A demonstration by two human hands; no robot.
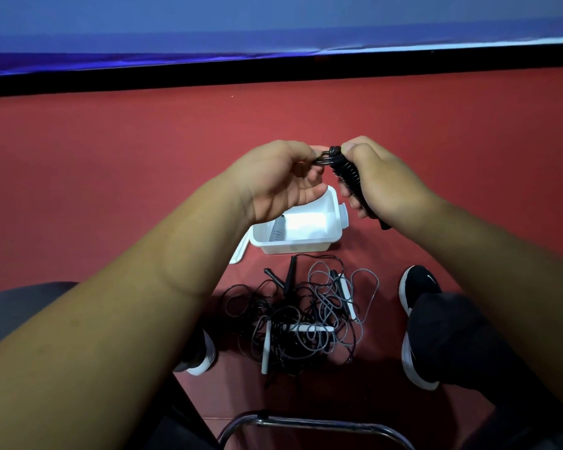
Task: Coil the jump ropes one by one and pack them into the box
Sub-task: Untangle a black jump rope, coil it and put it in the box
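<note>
- Right grip (371, 177) is closed around the black jump rope (345, 172). The fingers curl round the handle end, where the cord looks wound on in tight turns. My guess is that hand is just the anchor, so the bundle can't spin or spring loose.
- Left grip (286, 177) is closed too, pinching the cord loops at the top of the bundle between thumb and fingertips. Looks like it's tucking or cinching the last bit, though I can't tell exactly how the end is routed.
- The rope is up in the air between both hands, right above the white box (296, 246) and not touching it. Makes sense, because once it's tied off it only has to go straight down.
- The box sits open on the floor (111, 190) with its lid (238, 253) lying just beside it on the left, out of the way. One grey coiled rope (277, 230) is already inside against the left wall, so there's plenty of room.
- The pile of tangled ropes (306, 313), black and grey cords with white and black handles, lies on the floor between the feet, just this side of the box. Easy reach for the next one, I'd say.
- Judging by that pile, it's early going.
</note>
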